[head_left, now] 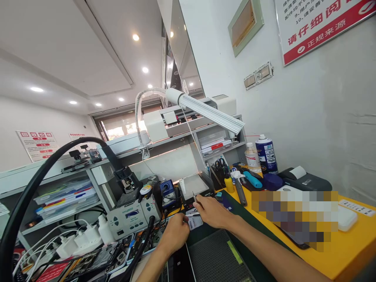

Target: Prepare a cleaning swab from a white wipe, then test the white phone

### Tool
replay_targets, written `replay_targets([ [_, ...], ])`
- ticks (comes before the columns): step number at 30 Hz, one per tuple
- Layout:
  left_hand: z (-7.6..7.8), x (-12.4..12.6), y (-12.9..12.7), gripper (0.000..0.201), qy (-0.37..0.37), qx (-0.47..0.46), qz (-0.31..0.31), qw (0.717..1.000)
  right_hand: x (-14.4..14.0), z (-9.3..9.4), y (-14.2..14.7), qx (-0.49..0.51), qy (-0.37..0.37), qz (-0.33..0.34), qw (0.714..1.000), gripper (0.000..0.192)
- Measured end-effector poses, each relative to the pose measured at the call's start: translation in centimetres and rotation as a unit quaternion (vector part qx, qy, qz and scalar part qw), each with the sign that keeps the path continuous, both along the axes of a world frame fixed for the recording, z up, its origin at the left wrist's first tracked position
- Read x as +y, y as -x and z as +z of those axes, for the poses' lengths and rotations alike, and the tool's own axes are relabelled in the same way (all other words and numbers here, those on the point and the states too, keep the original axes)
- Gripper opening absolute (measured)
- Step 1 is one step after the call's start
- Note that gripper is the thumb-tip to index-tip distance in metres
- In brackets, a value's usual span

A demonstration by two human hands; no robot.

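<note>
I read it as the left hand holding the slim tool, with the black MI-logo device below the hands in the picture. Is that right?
One slip: in the head view the right hand, not the left hand, holds the slim tool. The black MI-logo device does show below the hands.

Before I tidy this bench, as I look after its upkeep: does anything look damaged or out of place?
Yes: the wall switches, above the spray can, seem to lack cover plates, since their mounting frames show. Parts at lower left also lie jumbled.
</note>
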State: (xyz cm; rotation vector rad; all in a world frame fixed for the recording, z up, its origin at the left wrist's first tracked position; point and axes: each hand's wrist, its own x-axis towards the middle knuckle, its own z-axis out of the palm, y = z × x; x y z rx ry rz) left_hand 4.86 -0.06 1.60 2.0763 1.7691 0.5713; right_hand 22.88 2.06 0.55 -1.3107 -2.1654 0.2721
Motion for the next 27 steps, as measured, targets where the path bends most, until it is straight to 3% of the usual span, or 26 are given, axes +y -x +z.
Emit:
replay_targets([
  [5,1.9,-1.0,0.6,0.017,-0.044,-0.042,0.014,0.998,0.2,0.1,-0.6,-0.021,0.036,-0.006,0.999,0.031],
  [9,2.8,-2.6,2.5,0.023,-0.084,-0.084,0.039,0.992,0.4,0.3,-0.8,-0.037,0.06,-0.007,0.997,0.033],
  [18,-0.8,-5.9,8.1,0.049,-0.177,-0.165,0.163,0.956,0.3,0.5,-1.0,-0.123,0.148,0.074,0.978,0.032],
  [27,-1.4,-7.0,11.4,0.055,-0.25,-0.215,0.257,0.908,-0.2,1.4,-1.6,-0.228,0.206,0.093,0.947,0.032],
])
